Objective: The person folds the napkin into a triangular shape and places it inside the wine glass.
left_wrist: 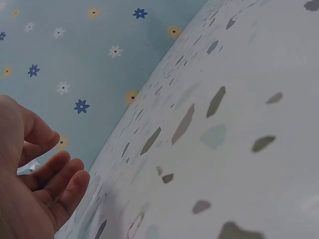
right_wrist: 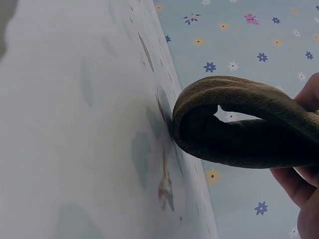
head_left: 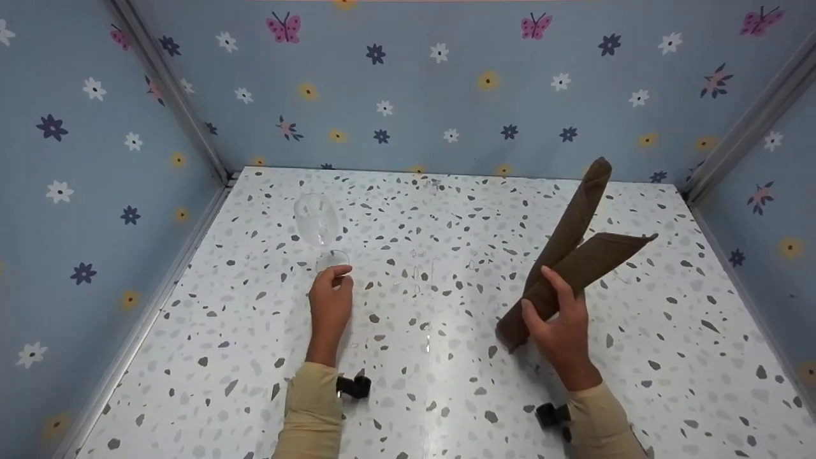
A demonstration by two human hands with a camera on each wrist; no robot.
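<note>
Light-blue panel walls with printed flowers and butterflies (head_left: 421,76), around a white tabletop flecked with grey and tan chips (head_left: 395,344).
Toward the tabletop's right side is a brown, soft-looking fabric cloth folded into two diverging lengths (head_left: 596,261), its lower fold forming an open loop in the right wrist view (whether that fold touches the tabletop, I cannot tell). Tan sleeves (head_left: 312,411) cover both forearms. The right hand (head_left: 564,325) pinches the cloth between thumb and fingers. The left hand (head_left: 331,299), fingers curled, is at the round foot of a clear, stemmed drinking glass (head_left: 315,220) on the left; whether it pinches that foot, I cannot tell. Small black devices (head_left: 360,386) sit at both wrists.
</note>
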